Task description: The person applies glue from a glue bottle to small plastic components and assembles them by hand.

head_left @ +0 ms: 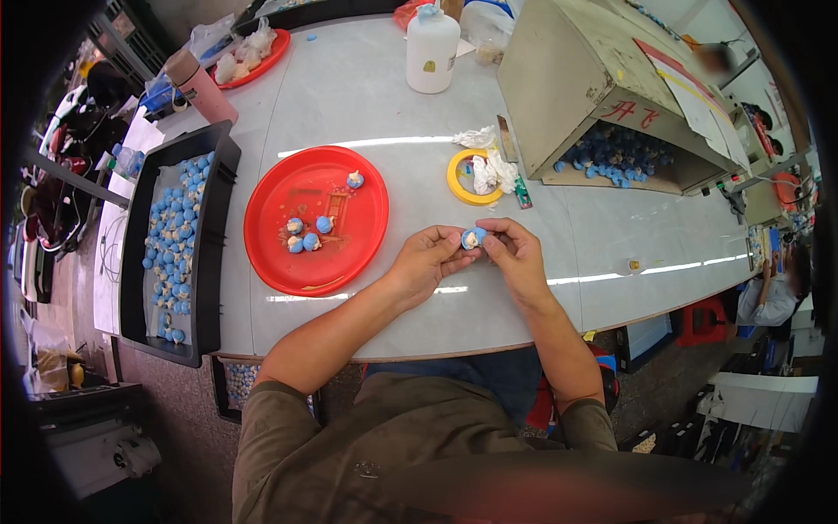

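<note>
In front of my body, above the grey tabletop (419, 319), I hold a small round blue-and-cream figurine (472, 238) between both hands. My left hand (428, 262) pinches it from the left with thumb and fingers. From the other side, the thumb and fingertips of my right hand (517, 258) close on the same piece. To the left of my hands lies a round red plate (284, 192). Several similar figurines rest in it, among them one near its upper right rim (355, 179) and a blue one (325, 224) lower down. My fingers partly hide the held piece.
A black tray (225, 175) of blue pieces stands at the left. Beyond my hands are a yellow tape roll (456, 185), crumpled tissue (502, 170) and a white bottle (432, 52). An open-fronted metal box (559, 79) holding blue pieces stands at the back right. A pink flask (202, 87) stands far left.
</note>
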Available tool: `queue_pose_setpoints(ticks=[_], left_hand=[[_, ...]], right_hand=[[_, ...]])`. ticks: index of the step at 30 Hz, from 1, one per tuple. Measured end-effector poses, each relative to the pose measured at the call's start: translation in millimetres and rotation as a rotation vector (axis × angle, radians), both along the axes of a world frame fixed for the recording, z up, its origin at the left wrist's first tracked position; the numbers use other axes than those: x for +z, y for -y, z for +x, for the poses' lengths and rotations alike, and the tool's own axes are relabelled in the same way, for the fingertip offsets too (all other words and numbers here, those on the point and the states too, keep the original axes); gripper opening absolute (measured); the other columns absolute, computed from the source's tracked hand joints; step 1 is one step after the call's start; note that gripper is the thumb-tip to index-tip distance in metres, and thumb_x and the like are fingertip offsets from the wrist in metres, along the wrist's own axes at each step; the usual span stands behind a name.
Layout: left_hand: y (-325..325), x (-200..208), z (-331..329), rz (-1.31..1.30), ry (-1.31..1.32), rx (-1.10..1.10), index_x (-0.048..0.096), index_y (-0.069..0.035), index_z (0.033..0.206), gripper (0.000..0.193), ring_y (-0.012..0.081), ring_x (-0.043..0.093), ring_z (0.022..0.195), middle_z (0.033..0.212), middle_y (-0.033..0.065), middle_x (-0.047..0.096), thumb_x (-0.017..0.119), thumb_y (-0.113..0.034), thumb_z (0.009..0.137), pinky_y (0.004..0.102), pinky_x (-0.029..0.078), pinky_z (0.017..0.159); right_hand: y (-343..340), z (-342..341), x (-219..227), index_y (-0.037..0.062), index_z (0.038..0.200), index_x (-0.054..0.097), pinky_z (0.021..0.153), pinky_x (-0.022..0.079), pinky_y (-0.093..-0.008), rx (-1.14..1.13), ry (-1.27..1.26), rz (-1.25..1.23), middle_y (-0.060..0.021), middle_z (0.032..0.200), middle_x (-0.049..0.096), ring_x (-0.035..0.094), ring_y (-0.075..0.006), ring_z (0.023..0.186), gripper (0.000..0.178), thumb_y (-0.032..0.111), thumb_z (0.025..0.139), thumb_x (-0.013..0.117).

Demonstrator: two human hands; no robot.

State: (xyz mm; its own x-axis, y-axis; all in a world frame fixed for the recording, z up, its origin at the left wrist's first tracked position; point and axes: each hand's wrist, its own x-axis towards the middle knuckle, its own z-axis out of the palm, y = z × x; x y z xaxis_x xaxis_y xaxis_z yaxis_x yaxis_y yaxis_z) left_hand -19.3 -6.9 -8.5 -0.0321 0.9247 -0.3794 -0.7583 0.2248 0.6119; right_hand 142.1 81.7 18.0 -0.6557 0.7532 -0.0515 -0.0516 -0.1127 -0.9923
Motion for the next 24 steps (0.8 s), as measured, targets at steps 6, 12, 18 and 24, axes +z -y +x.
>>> queue_pose_setpoints(ticks=[6,12,18,24], left_hand=[[0.3,-1.4,0.5,0.036,0.049,-0.035,0.052,0.001,0.121,0.028,0.0174,0.062,0.104,0.115,0.0114,0.061,0.055,-0.015,0.099,0.0277,0.054,0.091],[2.0,-5.5,-0.1,0.055,0.06,-0.061,0.055,0.0,0.119,0.027,0.0155,0.06,0.104,0.116,0.0102,0.06,0.056,-0.016,0.098,0.0278,0.052,0.093],[2.5,-2.2,3.8,0.062,0.045,-0.061,0.057,-0.001,0.116,0.025,0.0158,0.059,0.105,0.112,0.0083,0.06,0.058,-0.018,0.097,0.0298,0.05,0.095],[5.2,2.0,3.0,0.06,0.029,-0.06,0.057,-0.001,0.114,0.024,0.0167,0.059,0.106,0.112,0.0081,0.06,0.059,-0.018,0.097,0.0328,0.049,0.097]], right_hand=[[-1.3,-0.2,-7.4,-0.0011,0.11,0.063,0.075,0.049,-0.0238,-0.01,-0.04,0.226,-0.0058,0.101,0.062,0.059,-0.011,0.089,0.022,0.002,0.088,0.063],[0.5,-0.8,8.1,0.0001,0.106,0.064,0.075,0.048,-0.0259,0.02,0.074,0.49,-0.0097,0.107,0.06,0.059,-0.0155,0.09,0.024,-0.001,0.083,0.066],[-0.5,1.3,16.4,0.0034,0.102,0.066,0.071,0.046,-0.029,0.002,0.175,0.699,-0.0091,0.099,0.063,0.061,-0.0184,0.088,0.023,0.002,0.079,0.069],[1.9,-2.3,25.2,0.0032,0.098,0.065,0.072,0.048,-0.03,0.036,0.247,0.759,-0.0098,0.098,0.063,0.062,-0.0206,0.087,0.022,0.0,0.077,0.07]])
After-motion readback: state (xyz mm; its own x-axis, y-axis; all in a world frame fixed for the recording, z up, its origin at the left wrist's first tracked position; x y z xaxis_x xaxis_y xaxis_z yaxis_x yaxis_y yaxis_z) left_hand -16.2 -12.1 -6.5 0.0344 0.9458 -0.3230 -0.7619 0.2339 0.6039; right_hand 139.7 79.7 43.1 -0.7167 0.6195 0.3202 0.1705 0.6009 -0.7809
